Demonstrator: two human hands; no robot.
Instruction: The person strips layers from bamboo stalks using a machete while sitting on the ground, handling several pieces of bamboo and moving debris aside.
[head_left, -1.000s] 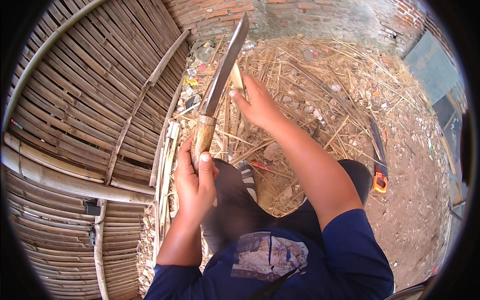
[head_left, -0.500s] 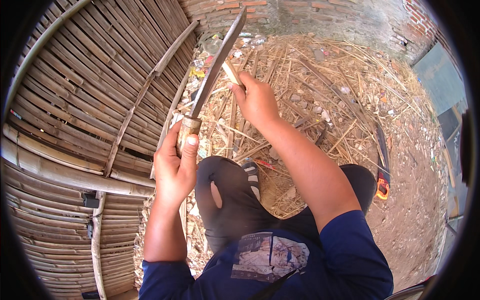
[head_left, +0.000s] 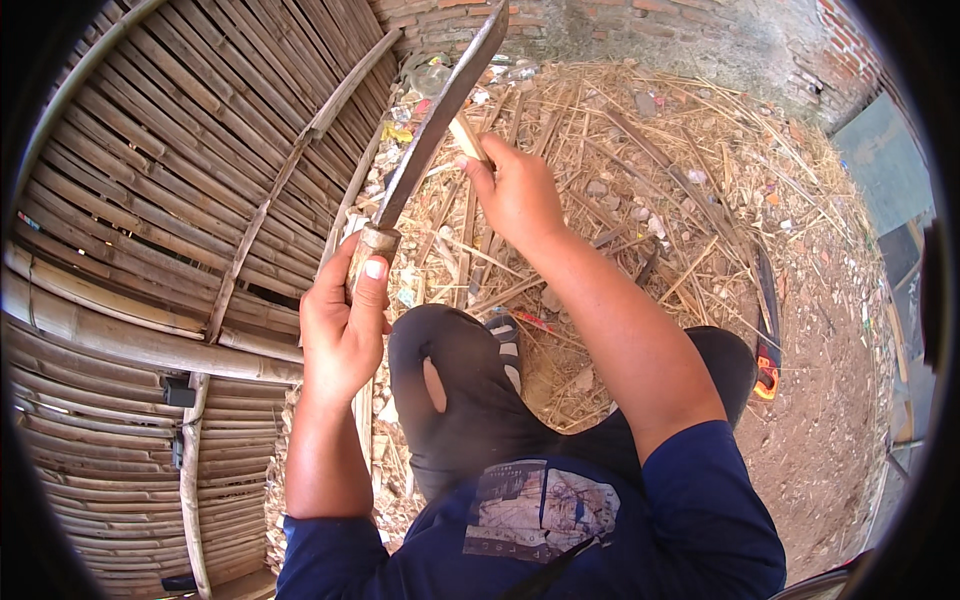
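Two bare hands work above littered ground (head_left: 820, 440). The left hand's (head_left: 345, 325) grip is clenched round a pale, worn wooden handle (head_left: 378, 243), thumb laid along it; palm and fingers hide the lower part. From it rises a long, dark metal blade (head_left: 430, 140), slanting up to the right, slightly curved near the tip, which meets the upper edge of the view and may be cut off. The right hand's (head_left: 520, 190) grip pinches a short, flat, pale strip of wood or bamboo (head_left: 466, 137) just beside the blade; fingers cover its lower end, and whether its upper end touches the metal is hard to tell. Dry, splintery straw-coloured slivers (head_left: 600, 150) are strewn beyond. At right lies a dark-bladed saw with an orange handle (head_left: 767, 382), partly blocked by the knee. A ribbed bamboo wall (head_left: 150, 200) stands at left.
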